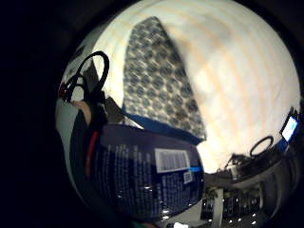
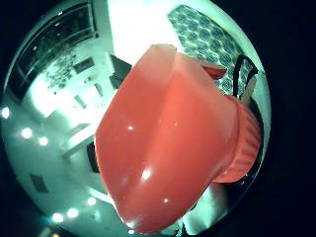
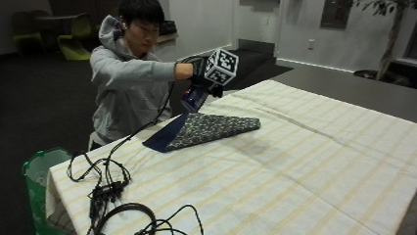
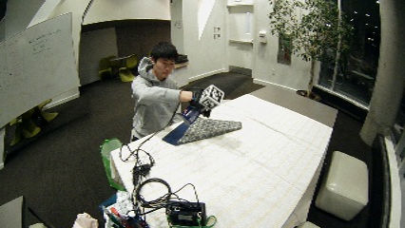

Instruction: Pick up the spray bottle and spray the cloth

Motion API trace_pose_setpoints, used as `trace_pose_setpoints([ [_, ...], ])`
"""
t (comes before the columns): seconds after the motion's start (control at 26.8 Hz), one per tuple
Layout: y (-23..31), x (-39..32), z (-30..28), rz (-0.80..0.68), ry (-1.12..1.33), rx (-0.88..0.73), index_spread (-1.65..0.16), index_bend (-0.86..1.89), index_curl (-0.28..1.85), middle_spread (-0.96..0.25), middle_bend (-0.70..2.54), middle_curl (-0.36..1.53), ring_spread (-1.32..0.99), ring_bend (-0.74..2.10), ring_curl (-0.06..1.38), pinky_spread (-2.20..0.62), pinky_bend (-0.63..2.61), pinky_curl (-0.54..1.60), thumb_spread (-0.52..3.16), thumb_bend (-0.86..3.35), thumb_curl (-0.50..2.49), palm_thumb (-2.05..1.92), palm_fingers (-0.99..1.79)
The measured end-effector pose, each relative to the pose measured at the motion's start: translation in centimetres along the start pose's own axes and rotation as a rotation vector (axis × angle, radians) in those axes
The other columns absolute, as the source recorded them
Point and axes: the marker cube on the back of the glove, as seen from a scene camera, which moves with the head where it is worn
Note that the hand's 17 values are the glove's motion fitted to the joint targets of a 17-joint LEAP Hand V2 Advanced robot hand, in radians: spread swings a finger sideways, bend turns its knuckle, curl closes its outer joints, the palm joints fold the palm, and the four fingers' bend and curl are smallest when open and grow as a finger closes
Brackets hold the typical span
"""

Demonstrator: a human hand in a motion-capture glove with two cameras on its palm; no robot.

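Spray bottle, dark blue, is raised off the table in the outside view, tilted with its base toward the cloth below it. The gloved right hand wraps its fingers round the bottle's upper part, at the end of an arm stretched forward at chest height. The cloth is a folded piece, patterned on its upper face with a plain blue layer showing along its near edge, and it lies flat on a table covered by a pale striped sheet. Black cables trail across the table's near corner, and a green bin stands on the floor just beside that corner.

Wide outside view: the same arrangement, with the spray bottle held just above the end of the cloth nearest the person (whether the base touches the fabric cannot be told). The right hand is above the bottle. A white stool sits on the floor at the table's far side.

Little finger side palm view: the bottle's dark body, with a printed label and barcode, lies close to the palm; beyond it the patterned cloth lies on the striped sheet.

Thumb side palm view: the bottle's red spray head fills most of the field, its ribbed collar at one side, with a strip of the patterned cloth visible past it.
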Motion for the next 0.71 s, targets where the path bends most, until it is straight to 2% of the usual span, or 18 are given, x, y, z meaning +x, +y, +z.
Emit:
trace_pose_setpoints([
  [0.15,-2.3,-6.1,-1.8,-0.188,-0.075,0.184,-0.16,0.4,0.55,-0.04,0.63,0.51,-0.13,0.55,0.46,-0.13,0.27,0.37,-0.04,-0.03,0.7,1.06,1.32],
  [0.34,-6.8,-10.8,-2.0,-0.33,-0.168,0.382,-0.16,0.4,0.56,-0.04,0.62,0.5,-0.13,0.55,0.46,-0.13,0.26,0.37,-0.04,-0.03,0.7,1.06,1.32],
  [0.56,-12.1,-13.7,-1.7,-0.441,-0.423,0.478,-0.16,0.41,0.56,-0.04,0.62,0.5,-0.13,0.54,0.46,-0.14,0.26,0.37,-0.04,-0.03,0.71,1.06,1.32],
  [0.71,-16.0,-12.9,-0.3,-0.455,-0.399,0.501,-0.16,0.4,0.56,-0.04,0.62,0.5,-0.13,0.55,0.46,-0.14,0.26,0.37,-0.04,-0.03,0.71,1.06,1.32],
])
